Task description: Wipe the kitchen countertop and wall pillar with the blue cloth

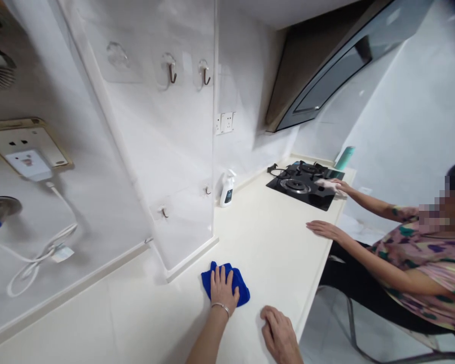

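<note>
My left hand [223, 292] presses down on a bunched blue cloth [243, 284] on the pale countertop [284, 242]. Its fingers reach over the folds, with the thumb against the cloth's right side; a bracelet circles the wrist. Close to the counter's front edge rests my right hand [279, 331], its fingers loosely curled together. No object shows in it. The cloth lies to its upper left, a short distance away.
A white spray bottle [227, 189] stands by the wall. Farther back are a black gas hob [307, 186], a green canister [345, 157] and a range hood [326, 65]. A seated co-worker [409, 268] holds a light cloth [328, 186] on the hob. Wall corner [189, 260] juts out at left.
</note>
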The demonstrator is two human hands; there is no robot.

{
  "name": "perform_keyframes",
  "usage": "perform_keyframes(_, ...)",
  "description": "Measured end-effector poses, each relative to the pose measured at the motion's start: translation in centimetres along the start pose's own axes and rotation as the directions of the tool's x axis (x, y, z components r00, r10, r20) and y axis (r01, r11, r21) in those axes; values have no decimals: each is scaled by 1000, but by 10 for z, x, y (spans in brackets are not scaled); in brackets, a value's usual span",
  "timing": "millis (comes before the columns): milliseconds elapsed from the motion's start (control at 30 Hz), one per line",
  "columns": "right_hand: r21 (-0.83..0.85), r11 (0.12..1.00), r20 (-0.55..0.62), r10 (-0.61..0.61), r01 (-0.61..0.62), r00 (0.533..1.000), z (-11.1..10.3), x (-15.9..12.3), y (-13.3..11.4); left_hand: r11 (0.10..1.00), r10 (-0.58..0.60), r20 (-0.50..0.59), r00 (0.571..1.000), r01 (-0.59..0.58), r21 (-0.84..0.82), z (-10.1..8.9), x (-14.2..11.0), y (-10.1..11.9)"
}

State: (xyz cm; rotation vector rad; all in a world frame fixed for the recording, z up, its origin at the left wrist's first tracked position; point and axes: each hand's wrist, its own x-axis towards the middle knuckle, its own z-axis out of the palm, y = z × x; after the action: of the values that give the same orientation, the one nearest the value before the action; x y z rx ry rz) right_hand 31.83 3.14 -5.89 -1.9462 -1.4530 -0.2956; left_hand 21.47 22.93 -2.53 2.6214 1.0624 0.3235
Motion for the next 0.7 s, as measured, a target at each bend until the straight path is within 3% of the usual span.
perform_keyframes(300, 15, 1000, 15, 25, -25, 1000, -4, 10, -2, 998, 69, -23, 997, -69, 9, 2, 71, -12)
perform_keyframes(467, 30, 999, 47, 15, -16, 999, -4, 9, 4, 999, 33, -34, 999, -34, -4, 9, 111, -14)
perform_keyframes(700, 10, 1000, 45, -10, 10, 999, 3, 2, 13, 1000, -1, -59, 998, 3, 27, 10, 114, -10)
